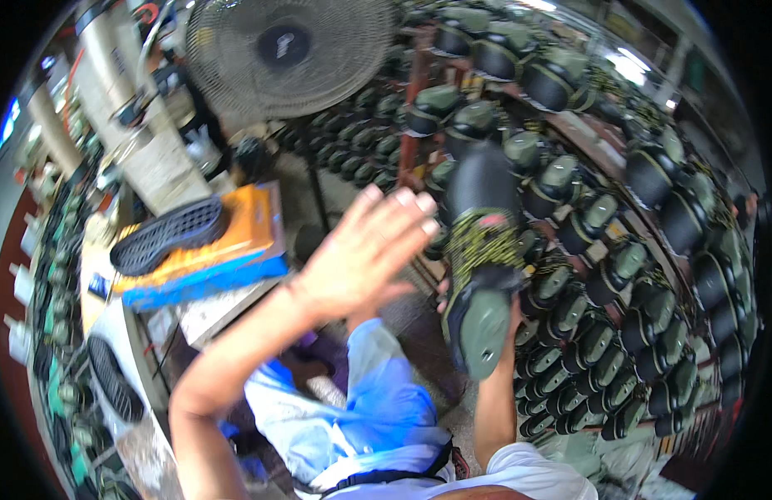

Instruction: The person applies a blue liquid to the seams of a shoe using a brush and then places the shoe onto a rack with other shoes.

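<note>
My right hand (515,318) grips a black shoe upper (486,187) from beneath, with most of its fingers hidden behind it. The shoe has yellow-and-black laces, and a green shoe last (484,333) fills its heel end. It stands toe away from me. My left hand (361,254) is raised to the left of the shoe, fingers stretched and holding nothing. A small gap seems to separate its fingertips from the upper. Further left, a black outsole (171,236) lies on an orange box top, its gridded inner side up.
Racks hold rows of lasted shoes (599,221) at my right. A large fan (236,62) stands ahead. The orange-and-blue box (207,283) rests on a worktable at left, near a grey machine (165,171). Another black sole (113,379) lies at the lower left.
</note>
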A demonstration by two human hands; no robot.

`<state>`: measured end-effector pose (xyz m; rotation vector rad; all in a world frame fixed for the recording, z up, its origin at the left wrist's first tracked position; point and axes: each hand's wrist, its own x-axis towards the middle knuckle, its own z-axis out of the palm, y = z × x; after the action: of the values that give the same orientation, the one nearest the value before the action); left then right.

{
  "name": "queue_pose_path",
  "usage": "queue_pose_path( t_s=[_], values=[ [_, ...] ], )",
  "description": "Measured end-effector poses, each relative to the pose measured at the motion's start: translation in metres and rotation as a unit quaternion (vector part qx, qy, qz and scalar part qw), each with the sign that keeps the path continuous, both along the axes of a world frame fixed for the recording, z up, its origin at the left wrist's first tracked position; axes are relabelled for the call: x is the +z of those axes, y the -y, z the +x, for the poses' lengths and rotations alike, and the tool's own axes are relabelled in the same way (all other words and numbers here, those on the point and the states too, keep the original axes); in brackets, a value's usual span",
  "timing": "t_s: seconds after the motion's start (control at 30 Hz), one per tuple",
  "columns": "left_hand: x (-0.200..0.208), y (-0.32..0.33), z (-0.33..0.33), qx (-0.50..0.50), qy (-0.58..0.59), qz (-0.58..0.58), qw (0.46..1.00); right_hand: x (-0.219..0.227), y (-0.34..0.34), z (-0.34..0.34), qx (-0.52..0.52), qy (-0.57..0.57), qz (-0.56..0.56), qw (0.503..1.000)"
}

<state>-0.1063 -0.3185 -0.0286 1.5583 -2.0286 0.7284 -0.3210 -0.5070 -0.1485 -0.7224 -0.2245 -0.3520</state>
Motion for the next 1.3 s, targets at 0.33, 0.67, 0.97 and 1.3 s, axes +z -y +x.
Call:
queue_pose_path(
  t_s=[0.33,0.67,0.97,1.3],
  values=[
    [0.026,-0.284,0.016,0.324,0.202,0.082,0.921,0.07,-0.159,0.167,0.293,0.027,-0.411,0.863],
    [0.017,-0.377,0.099,0.636,-0.056,-0.052,0.768,0.067,-0.151,0.353,-0.124,-0.022,-0.612,0.781],
    [0.062,-0.344,0.197,0.539,-0.063,0.166,0.824,0.071,-0.145,0.357,-0.071,0.002,-0.554,0.83],
    [0.057,-0.303,0.205,0.495,-0.156,0.171,0.838,0.076,-0.14,0.367,0.006,-0.016,-0.527,0.85]
  ],
)
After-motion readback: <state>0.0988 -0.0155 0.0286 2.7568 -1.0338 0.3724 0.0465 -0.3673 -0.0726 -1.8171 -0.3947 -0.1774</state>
